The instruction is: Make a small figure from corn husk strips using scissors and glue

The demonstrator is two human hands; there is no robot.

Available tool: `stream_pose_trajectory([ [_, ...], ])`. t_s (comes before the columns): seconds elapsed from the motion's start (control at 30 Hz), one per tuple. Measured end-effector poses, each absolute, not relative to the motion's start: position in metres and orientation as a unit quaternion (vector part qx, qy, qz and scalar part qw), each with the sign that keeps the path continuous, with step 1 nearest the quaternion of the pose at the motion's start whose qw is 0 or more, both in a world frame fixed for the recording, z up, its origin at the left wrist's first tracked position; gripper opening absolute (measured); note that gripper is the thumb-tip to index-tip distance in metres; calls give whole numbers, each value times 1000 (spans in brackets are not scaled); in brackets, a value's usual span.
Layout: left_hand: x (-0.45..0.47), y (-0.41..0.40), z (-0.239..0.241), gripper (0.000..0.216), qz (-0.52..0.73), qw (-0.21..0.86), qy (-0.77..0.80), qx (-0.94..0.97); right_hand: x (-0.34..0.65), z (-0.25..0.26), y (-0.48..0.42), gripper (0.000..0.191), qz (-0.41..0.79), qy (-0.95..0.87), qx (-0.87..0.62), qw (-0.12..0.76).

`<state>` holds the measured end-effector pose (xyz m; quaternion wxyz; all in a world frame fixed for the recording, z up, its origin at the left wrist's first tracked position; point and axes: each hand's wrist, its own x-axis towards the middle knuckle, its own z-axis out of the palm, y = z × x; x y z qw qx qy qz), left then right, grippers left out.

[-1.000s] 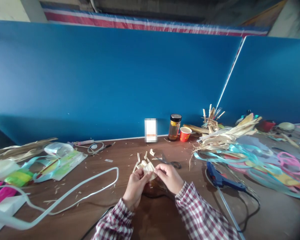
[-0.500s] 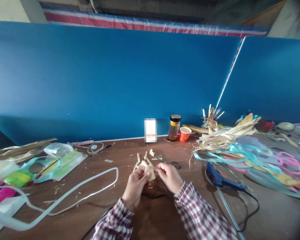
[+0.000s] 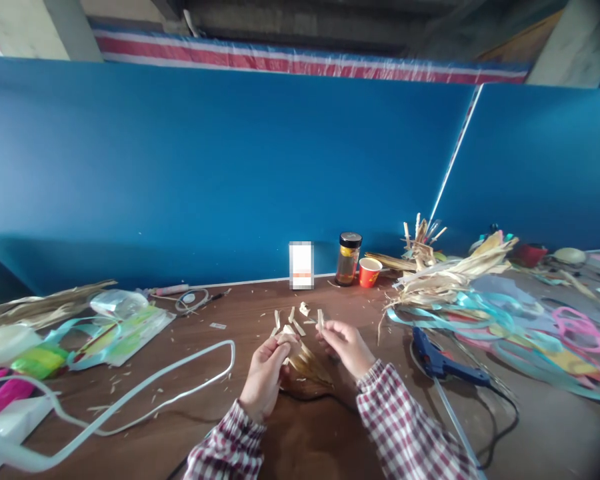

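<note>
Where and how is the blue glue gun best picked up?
Probably by the handle of the blue glue gun, from above and the near side: that slim stretch lies flat, pointing right, with the black cord leaving its end, while ribbons crowd its far side. The thicker body, where a translucent stick emerges, seems worse.

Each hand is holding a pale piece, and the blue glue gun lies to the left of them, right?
Not quite: the head view shows the blue glue gun lying to the right of the hands. Each one does hold a pale piece.
</note>
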<state>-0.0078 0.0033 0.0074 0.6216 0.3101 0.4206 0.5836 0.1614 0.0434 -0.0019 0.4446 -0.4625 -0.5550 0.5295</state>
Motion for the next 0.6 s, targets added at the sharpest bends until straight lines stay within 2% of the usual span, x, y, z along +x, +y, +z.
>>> stream_pose_trajectory([
  [0.23,-3,1,1,31,554,546,474,413,149,-2,30,18,463,-643,-430,432],
  [0.33,-2,2,-2,26,538,507,499,452,143,1,23,14,451,-682,-400,414],
  [0.6,-17,13,-2,25,606,614,452,229,144,-1,25,13,373,-692,-465,407],
])
